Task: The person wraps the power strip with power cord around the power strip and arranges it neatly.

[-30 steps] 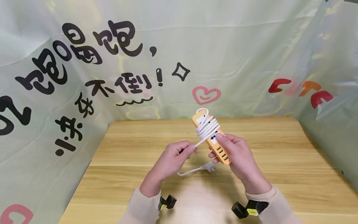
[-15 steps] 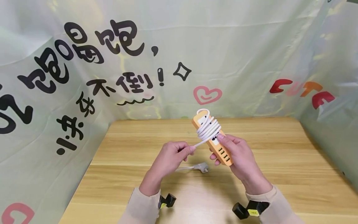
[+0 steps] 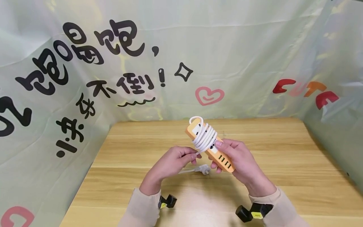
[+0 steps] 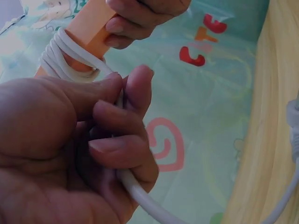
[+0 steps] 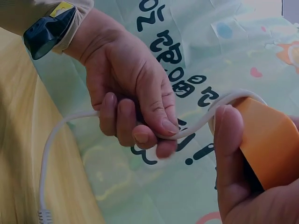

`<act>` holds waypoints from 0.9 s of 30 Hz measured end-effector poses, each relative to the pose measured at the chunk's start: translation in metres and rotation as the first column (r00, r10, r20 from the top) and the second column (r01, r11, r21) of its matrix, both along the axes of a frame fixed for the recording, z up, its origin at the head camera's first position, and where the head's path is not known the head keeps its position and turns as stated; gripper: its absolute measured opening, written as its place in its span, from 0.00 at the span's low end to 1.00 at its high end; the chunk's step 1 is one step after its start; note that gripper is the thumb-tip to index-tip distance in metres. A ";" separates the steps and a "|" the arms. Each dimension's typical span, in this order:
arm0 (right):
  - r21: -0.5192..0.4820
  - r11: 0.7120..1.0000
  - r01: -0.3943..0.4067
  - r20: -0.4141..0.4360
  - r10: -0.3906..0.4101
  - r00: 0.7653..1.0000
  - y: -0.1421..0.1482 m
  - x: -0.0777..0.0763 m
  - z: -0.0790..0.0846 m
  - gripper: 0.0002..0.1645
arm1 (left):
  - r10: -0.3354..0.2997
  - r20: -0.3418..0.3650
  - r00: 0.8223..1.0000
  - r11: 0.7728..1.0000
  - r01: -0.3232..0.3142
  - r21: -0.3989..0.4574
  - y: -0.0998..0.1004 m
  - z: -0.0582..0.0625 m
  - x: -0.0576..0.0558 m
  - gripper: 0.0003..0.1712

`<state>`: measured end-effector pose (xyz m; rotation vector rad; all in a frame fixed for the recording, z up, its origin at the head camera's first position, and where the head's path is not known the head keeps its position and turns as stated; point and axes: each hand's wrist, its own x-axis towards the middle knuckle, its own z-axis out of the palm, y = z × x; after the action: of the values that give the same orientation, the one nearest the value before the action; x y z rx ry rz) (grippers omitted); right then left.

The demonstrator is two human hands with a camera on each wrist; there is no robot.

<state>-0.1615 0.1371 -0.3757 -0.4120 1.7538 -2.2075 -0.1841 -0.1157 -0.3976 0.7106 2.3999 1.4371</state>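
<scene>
My right hand [image 3: 238,157] grips the lower end of an orange power strip [image 3: 195,126], thumb on its face beside the slots. Several turns of white cord [image 3: 206,137] wrap the strip's upper half, and a loop stands out past its top end. To the left, my left hand [image 3: 177,162] pinches the cord between thumb and index finger, close to the strip's edge. In the left wrist view the cord [image 4: 145,200] runs on through the curled fingers and out below the palm. Its white plug [image 3: 203,169] shows beneath the hands, over the table.
The wooden table [image 3: 127,201] spreads under both hands. A pale green printed cloth [image 3: 241,47] stands behind it and along both sides. Each wrist carries a small black camera [image 3: 252,212] over a beige sleeve.
The strip's wrapped end has dipped down and left toward my left hand, shortening the stretch of cord between them. The plug has shifted left from where it was a second ago.
</scene>
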 end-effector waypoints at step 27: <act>-0.023 0.940 -0.340 -0.055 0.338 0.940 0.011 -0.002 -0.001 0.17 | 0.086 -0.064 0.994 0.988 -0.093 -0.125 -0.010 -0.011 -0.010 0.08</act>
<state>-0.1638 0.1485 -0.3767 -0.7248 1.5361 -1.9954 -0.1944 -0.1260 -0.4085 0.6295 2.5717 1.2971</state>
